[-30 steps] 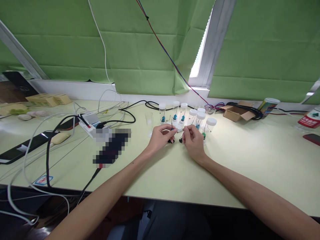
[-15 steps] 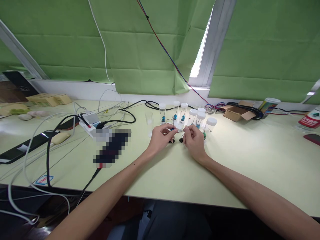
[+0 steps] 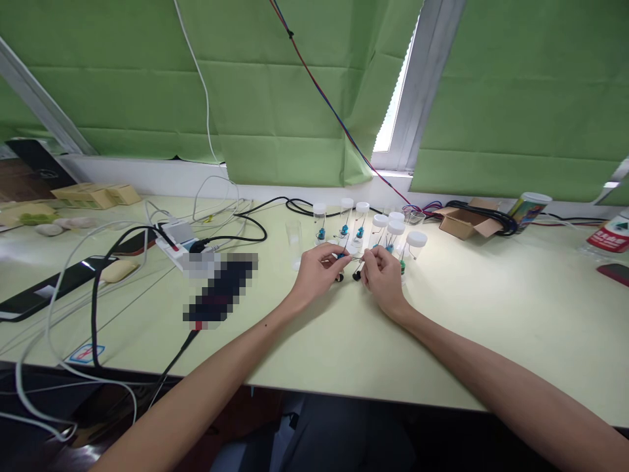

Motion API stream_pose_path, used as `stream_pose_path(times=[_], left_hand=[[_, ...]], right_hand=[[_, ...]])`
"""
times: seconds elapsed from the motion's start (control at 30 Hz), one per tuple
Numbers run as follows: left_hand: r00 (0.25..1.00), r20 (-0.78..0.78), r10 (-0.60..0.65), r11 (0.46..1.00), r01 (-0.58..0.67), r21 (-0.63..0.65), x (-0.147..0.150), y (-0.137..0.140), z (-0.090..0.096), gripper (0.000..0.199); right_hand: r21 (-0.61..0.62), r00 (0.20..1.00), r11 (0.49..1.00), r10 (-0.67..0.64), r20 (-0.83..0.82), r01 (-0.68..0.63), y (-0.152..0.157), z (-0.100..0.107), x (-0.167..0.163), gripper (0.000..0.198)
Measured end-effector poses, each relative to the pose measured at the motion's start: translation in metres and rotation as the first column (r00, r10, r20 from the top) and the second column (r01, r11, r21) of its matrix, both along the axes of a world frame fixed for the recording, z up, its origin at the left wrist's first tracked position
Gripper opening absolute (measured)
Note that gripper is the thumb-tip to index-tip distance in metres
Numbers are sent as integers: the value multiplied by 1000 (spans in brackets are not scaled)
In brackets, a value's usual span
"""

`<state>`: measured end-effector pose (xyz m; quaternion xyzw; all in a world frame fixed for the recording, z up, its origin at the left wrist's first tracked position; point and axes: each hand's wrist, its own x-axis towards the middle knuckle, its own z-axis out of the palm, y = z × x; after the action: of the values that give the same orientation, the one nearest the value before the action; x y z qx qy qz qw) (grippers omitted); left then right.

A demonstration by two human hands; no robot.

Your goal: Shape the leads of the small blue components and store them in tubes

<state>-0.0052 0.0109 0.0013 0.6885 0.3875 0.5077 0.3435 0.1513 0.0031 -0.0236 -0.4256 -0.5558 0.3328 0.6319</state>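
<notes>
Blue piece (image 3: 341,255) half-hidden in left hand (image 3: 318,269)

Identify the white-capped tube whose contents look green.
It is the rightmost white-capped tube, just beyond the right hand: a green piece shows low inside, whereas blue pieces show in other capped tubes with visible contents.

Looks like a small office or electronics workshop; can't tell which. Pale counter (image 3: 481,347) under a window (image 3: 392,124), white power strip (image 3: 170,248) on it, loose cables (image 3: 92,308) around the strip. Behind the strip: green blinds (image 3: 289,98). Right of it: capped clear vials (image 3: 362,217), small blue parts (image 3: 360,232) inside; further right, open cardboard box (image 3: 455,225), coiled black cable (image 3: 505,221). Left of it, further back: small yellow boxes (image 3: 88,196). Far right of it: red-labelled bottle (image 3: 609,233).
</notes>
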Motion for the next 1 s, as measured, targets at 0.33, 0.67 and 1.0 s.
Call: stream_pose_path(times=[0.33,0.67,1.0], left_hand=[[999,34,-14,998,16,-57,1,2,-2,27],[998,55,-23,986,32,-165,-1,2,2,32],[993,113,-46,979,68,-193,-1,4,1,34]], right_hand=[[25,1000,1000,6,2,-6,0,-1,0,33],[25,1000,999,29,-5,-29,-1,-1,-1,34],[26,999,999,46,-17,-45,-2,-2,-1,34]])
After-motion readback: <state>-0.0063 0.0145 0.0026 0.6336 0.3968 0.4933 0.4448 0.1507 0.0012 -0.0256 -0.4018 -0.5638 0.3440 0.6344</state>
